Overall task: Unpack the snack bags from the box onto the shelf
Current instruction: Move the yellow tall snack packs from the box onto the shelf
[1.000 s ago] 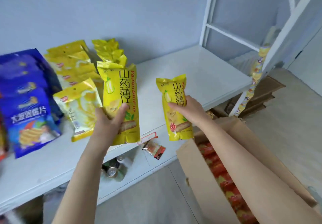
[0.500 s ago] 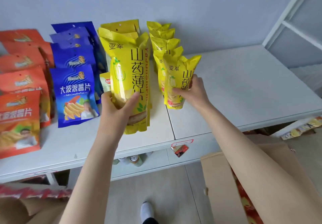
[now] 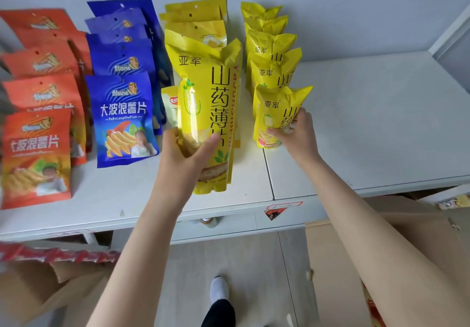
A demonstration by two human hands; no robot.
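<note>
White shelf (image 3: 368, 128): flat board, seam running front to back just right of centre. The right half is bare board; stock fills the left half back to the wall.

Cardboard box (image 3: 333, 270): on the floor at lower right, below the shelf's front edge. The right forearm crosses it and hides most of the contents; a sliver of red-and-yellow packets (image 3: 372, 310) shows at its edge. Second cardboard box (image 3: 38, 286) at lower left, with a red printed strip (image 3: 58, 254) across its top.

Orange chip bags (image 3: 38, 148): overlapping row at far left. Blue chip bags (image 3: 123, 118): overlapping row just beside them.

Large yellow snack bag (image 3: 203, 98): upright over the front of the shelf, gripped low by the left hand (image 3: 183, 156), thumb across the face, fingers (image 3: 169, 136) wrapped behind. I cannot tell if its base touches the board. It blocks most of a stack of flat yellow bags (image 3: 195, 14) and a pale bag (image 3: 170, 103) behind it.

Row of small yellow bags (image 3: 272, 44): standing one behind another, right of the large bag.

Small yellow snack bag (image 3: 273, 113): at the front of that row, base down on the board, touching the bag behind. The right hand (image 3: 298, 136) holds it, thumb on the face, fingers (image 3: 301, 115) curled round its right edge.

A foot in a white sock (image 3: 219, 288) is on the floor. A red label (image 3: 276, 211) hangs at the shelf edge.
</note>
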